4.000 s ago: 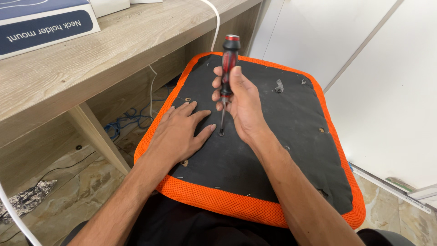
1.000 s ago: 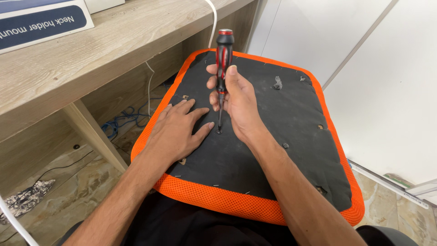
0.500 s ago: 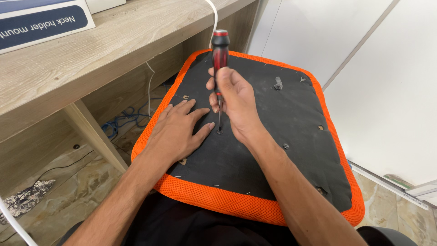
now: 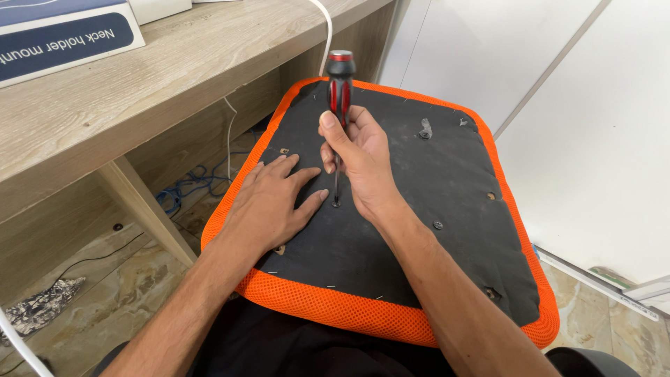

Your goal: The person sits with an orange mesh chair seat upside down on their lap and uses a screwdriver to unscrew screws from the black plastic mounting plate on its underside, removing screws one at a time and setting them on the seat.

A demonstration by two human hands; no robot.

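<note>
Your right hand (image 4: 363, 157) is wrapped round a screwdriver (image 4: 339, 91) with a glossy red-and-black plastic handle and a thin, dull metal shaft. Under your left hand (image 4: 272, 206) the seat cushion (image 4: 419, 279) shows a matt black, felt-like cloth, dusty and scuffed, dotted with small metal staples and bolt fittings; its rim is bright orange woven mesh, coarse-textured. The tabletop (image 4: 139, 91) beside you is pale wood-grain board with a matt finish. The floor (image 4: 105, 300) is smooth, mottled stone tile.

right hand (image 4: 359, 157) gripping screwdriver (image 4: 339, 105) (upright) — left hand (image 4: 272, 202) flat on seat cushion (image 4: 433, 279)
</note>
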